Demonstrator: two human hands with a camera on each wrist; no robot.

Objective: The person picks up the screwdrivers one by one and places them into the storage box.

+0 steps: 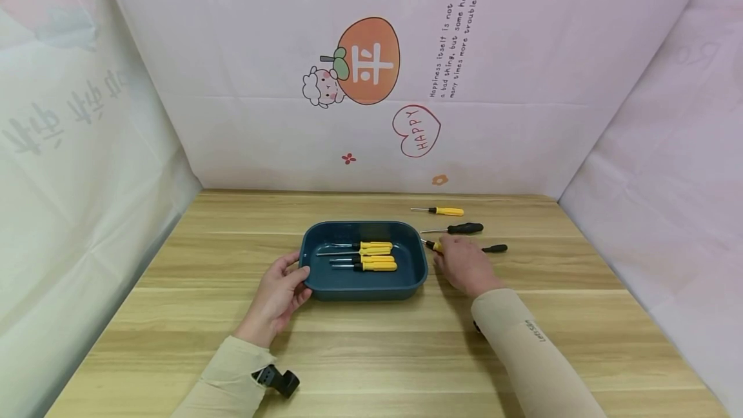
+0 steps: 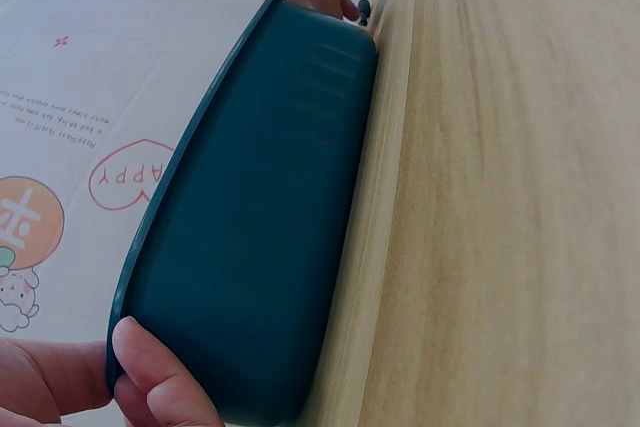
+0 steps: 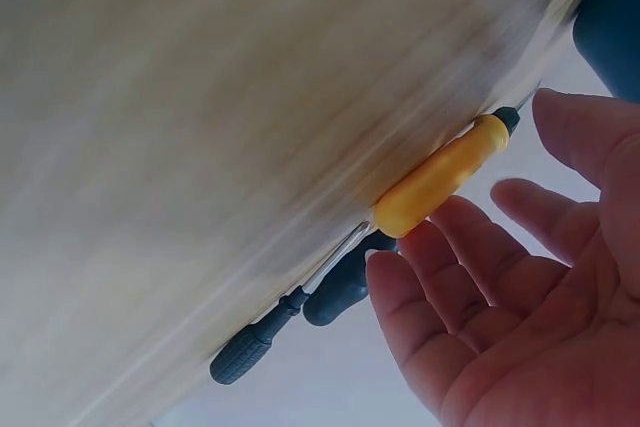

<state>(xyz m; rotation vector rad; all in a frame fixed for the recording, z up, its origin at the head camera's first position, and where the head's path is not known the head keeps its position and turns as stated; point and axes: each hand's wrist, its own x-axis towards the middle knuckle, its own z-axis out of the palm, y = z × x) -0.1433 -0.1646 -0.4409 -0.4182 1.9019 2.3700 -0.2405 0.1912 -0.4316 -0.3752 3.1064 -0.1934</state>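
- Left grip [image 1: 284,286]: pinching the left wall of the tray [image 1: 362,294], thumb over the rim, fingers outside; presumably this steadies it on the worktop [image 1: 371,360].
- Right grip [image 1: 464,266]: unclenched, fingers loosely curved beside the near screwdriver [image 3: 440,179], thumb apart from its yellow handle.
- Near screwdriver: on the worktop, just right of the tray, shaft toward the tray, so the handle falls conveniently under the fingers.
- Four yellow screwdrivers [image 1: 377,267]: inside the tray, roughly parallel, shafts leftward, perhaps for tidiness.
- Views compared: only the head view shows the tray's contents; the left wrist, its outer wall; the right wrist, the thumb's gap, hidden from above.
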